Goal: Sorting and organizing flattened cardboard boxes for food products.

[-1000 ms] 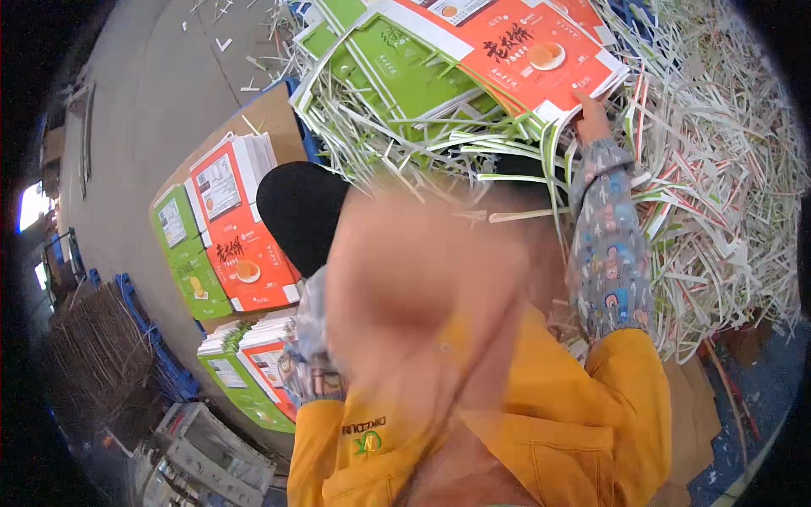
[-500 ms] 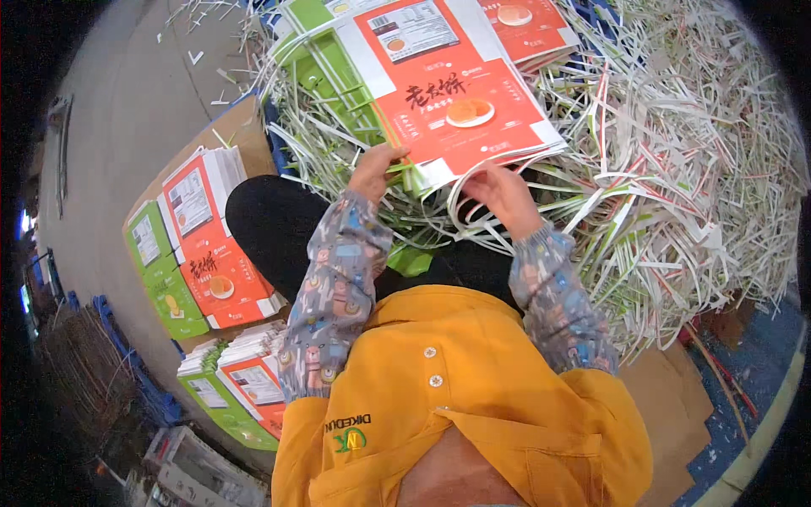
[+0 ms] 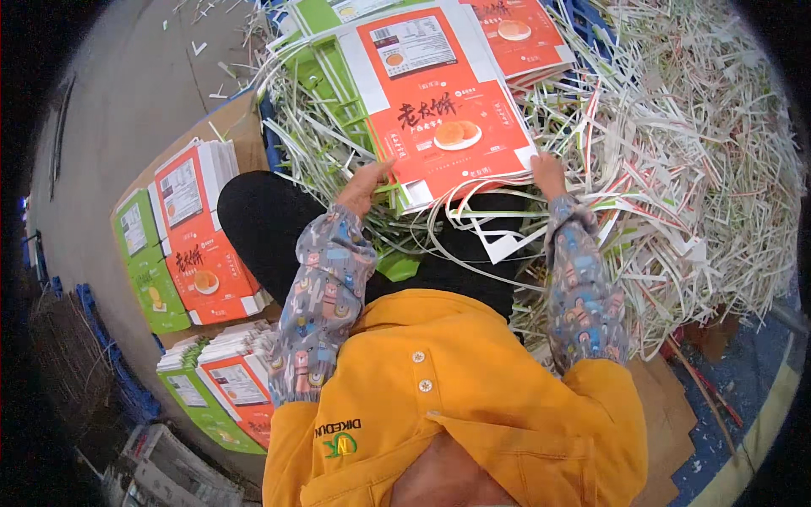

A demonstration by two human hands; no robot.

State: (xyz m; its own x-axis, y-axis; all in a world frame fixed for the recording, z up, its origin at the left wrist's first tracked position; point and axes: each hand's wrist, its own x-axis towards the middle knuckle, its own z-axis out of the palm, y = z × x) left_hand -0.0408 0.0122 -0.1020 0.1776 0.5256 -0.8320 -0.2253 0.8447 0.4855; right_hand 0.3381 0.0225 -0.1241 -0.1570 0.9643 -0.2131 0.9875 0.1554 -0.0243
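The red-orange and white carton sheet (image 3: 439,106) lies flat in front of the person, just beyond the lap; its long axis runs from the near edge away from the body, the far end leaning to the left; the pictured round cakes are on its near half, the label panel on its far half, and the print faces up, roughly upright to the wearer.

The left hand (image 3: 363,186) has its fingers bent in at the sheet's left edge, near the near corner, beside green strips; I cannot tell whether it clamps the edge or the strips; the right hand (image 3: 549,176) is at the near right corner, fingertips against it, their grip unclear; the two hands are well apart.

Green carton sheets (image 3: 308,72) lie to its left; a second red-orange stack (image 3: 524,29) sits beyond its right edge; shredded paper strips (image 3: 684,169) heap up at right.
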